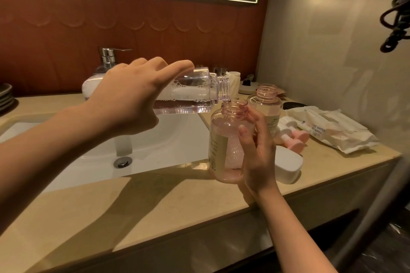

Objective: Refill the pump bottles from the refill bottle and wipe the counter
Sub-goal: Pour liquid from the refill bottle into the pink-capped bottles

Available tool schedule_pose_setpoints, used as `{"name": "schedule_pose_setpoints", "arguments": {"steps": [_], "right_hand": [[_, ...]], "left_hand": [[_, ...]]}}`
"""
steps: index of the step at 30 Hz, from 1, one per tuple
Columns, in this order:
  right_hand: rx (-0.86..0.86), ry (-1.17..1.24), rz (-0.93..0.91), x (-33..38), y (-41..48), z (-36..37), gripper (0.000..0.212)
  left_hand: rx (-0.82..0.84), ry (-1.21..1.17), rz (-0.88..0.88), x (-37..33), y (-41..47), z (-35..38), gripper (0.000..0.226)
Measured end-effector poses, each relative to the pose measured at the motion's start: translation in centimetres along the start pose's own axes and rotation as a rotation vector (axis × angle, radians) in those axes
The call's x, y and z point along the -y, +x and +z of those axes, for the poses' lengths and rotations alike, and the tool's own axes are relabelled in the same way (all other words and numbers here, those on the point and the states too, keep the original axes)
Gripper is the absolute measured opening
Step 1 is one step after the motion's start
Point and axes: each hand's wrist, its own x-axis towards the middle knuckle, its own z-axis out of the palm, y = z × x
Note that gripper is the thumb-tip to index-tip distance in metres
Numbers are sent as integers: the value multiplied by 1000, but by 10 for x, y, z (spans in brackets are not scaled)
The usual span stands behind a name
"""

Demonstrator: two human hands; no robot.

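My left hand [128, 97] grips the clear refill bottle [195, 93], tipped almost flat with its open neck over the mouth of a pink pump bottle [224, 146]. Bubbly liquid lies inside the refill bottle and a thin stream runs into the pink bottle, which holds foamy liquid. My right hand [257, 150] holds that pink bottle upright above the counter's front edge, beside the sink. A second pink bottle [266, 104] stands open just behind it. Two pink-and-white pump heads [292, 137] lie on the counter to the right.
A white sink [155, 139] with a chrome tap [108, 57] fills the middle of the beige counter [155, 201]. A pack of wet wipes [326, 128] lies at the right. A white box [288, 166] sits near the front right edge. Small toiletries stand at the back.
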Motion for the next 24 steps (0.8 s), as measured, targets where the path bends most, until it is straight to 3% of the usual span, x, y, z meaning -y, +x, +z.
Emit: {"name": "schedule_pose_setpoints", "arguments": {"steps": [24], "right_hand": [[5, 22, -7, 0, 0, -1, 42]], "left_hand": [[5, -2, 4, 1, 0, 0, 107]]}}
